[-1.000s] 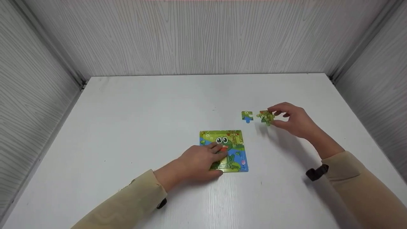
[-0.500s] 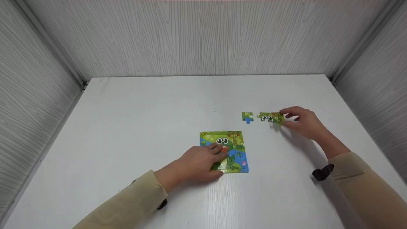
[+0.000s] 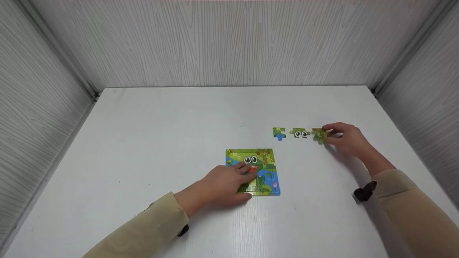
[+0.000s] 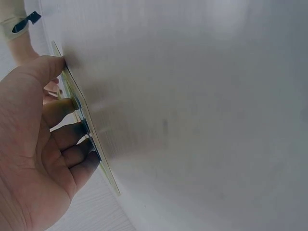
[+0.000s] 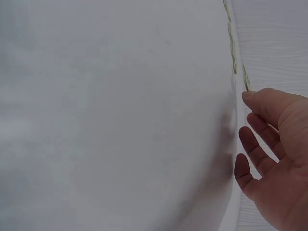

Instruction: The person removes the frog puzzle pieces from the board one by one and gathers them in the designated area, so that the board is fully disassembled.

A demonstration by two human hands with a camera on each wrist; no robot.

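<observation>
Your R hand [image 3: 348,141] pinches the red-green pc [image 3: 317,134], just right of the eyes pc [image 3: 299,133]; your L hand [image 3: 227,183], fingers relaxed, rests on the frog board [image 3: 267,175], nearer you.

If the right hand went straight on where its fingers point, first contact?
Likely the piece with eyes, next in line beyond the held piece pinched by the right hand. The held piece looks lifted, so it may pass above instead.

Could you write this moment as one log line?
left hand: rests on frog puzzle board | right hand: pinches puzzle piece above table | lying loose: eyes piece, blue-and-green piece
</observation>
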